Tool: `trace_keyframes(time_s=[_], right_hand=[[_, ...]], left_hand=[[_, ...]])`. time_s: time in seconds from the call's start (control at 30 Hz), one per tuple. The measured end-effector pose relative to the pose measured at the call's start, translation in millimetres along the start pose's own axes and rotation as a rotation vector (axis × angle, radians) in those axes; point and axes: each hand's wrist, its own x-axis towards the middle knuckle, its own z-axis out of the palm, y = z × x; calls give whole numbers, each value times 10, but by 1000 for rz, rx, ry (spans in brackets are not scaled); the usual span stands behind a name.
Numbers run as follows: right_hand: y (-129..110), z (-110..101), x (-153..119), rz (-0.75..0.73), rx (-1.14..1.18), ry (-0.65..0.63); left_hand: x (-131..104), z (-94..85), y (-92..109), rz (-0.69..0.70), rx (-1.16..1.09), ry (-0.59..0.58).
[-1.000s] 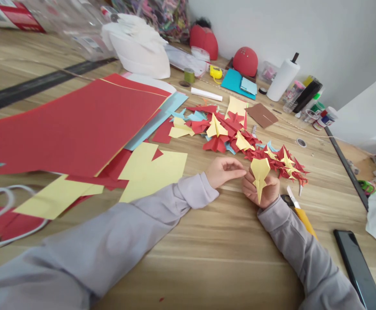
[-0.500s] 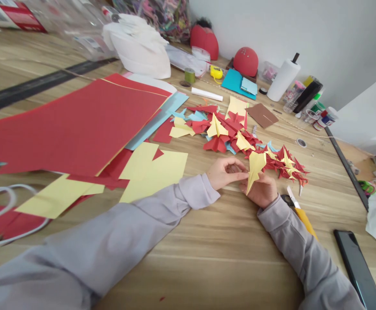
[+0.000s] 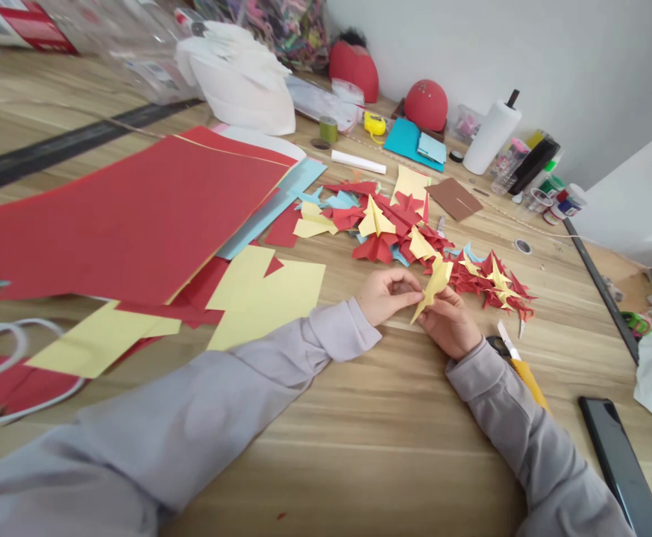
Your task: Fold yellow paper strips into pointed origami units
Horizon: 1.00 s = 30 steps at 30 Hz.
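Observation:
A small yellow paper plane (image 3: 434, 286) is held up between my hands, tilted with its tip down and to the left. My left hand (image 3: 389, 295) pinches its left side with thumb and forefinger. From the right, my right hand (image 3: 452, 322) grips the plane near its lower part, fingers closed and partly behind it. Just beyond lies a heap of folded red, yellow and blue paper planes (image 3: 398, 224), stretching to the right. Yellow paper sheets (image 3: 281, 294) lie left of my left hand.
Large red sheets (image 3: 136, 216) cover the left of the wooden table. On the right are a phone (image 3: 620, 455) and a yellow-handled cutting tool (image 3: 529, 382). At the back stand a white roll (image 3: 491, 138), a yellow tape measure (image 3: 374, 125) and several small bottles. A white cable (image 3: 18, 335) loops at lower left.
The yellow plane has turned in my fingers, so it now appears narrower and more slanted. Its tip has shifted left and slightly up. The heap and sheets look the same.

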Motion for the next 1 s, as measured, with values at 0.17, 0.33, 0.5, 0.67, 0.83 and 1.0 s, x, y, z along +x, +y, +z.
trace_keyframes(time_s=[0.17, 0.33, 0.5, 0.67, 0.83, 1.0], right_hand=[[32, 79, 3, -116, -13, 98], [49, 77, 11, -165, -58, 142], [71, 59, 17, -194, -98, 145], [72, 62, 5, -225, -125, 143], [62, 59, 4, -216, -120, 87], [119, 34, 3, -247, -286, 30]], left_hand=[[-4, 26, 32, 80, 73, 87], [-2, 28, 32, 143, 73, 45], [-6, 15, 4, 132, 62, 19], [-6, 9, 17, 152, 98, 12], [-10, 23, 64, 125, 130, 20], [-4, 4, 59, 89, 93, 51]])
